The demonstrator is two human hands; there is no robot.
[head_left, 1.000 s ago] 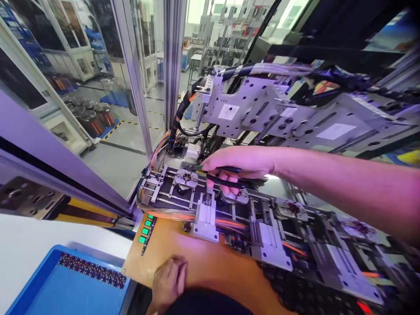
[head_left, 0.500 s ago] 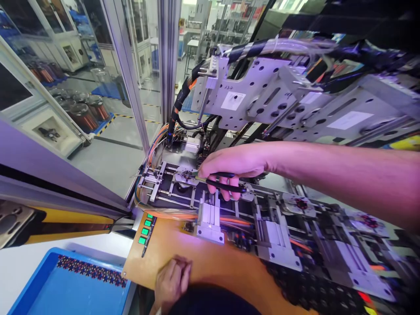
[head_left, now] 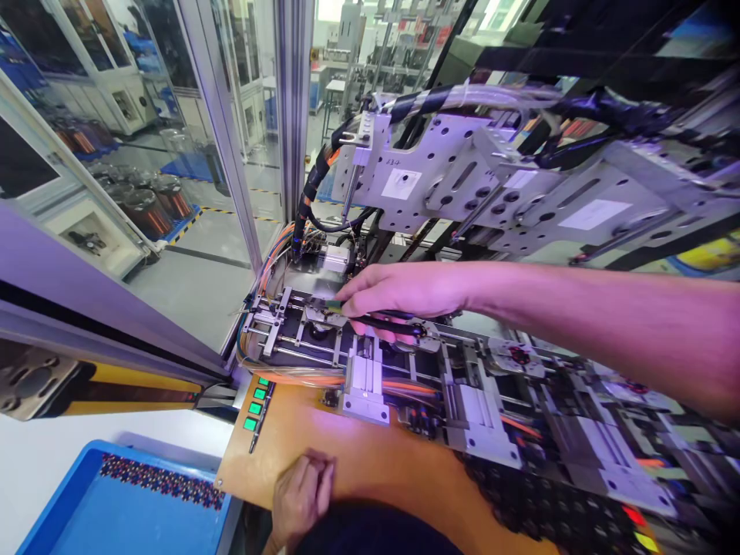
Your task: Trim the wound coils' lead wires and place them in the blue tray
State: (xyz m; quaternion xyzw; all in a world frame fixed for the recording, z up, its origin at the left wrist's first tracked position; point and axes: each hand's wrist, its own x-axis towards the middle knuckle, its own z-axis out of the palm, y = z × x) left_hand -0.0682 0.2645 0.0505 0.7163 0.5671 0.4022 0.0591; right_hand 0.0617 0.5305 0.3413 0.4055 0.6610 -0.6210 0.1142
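My right hand [head_left: 393,293] reaches in from the right over the machine, closed around black-handled pliers [head_left: 385,322]. Their jaws point left and lie over a small metal fixture [head_left: 324,314] on the rails; the exact contact at the tip cannot be made out. My left hand [head_left: 304,493] rests on the orange-brown board [head_left: 370,451] near its front edge, its fingers curled into a loose fist with nothing showing in them. Farther right along the machine, another fixture [head_left: 514,356] carries a small round dark-and-red part.
A blue tray [head_left: 132,528] with rows of small round parts stands at lower left. Green buttons [head_left: 250,424] line the board's left edge. Above my right arm hangs a large perforated metal plate [head_left: 445,166] with cables. A black cable chain [head_left: 532,497] lies at lower right.
My right hand and the pliers have shifted slightly left and the pliers' angle has changed, the jaws now farther over the fixture. My left hand has stayed in place.
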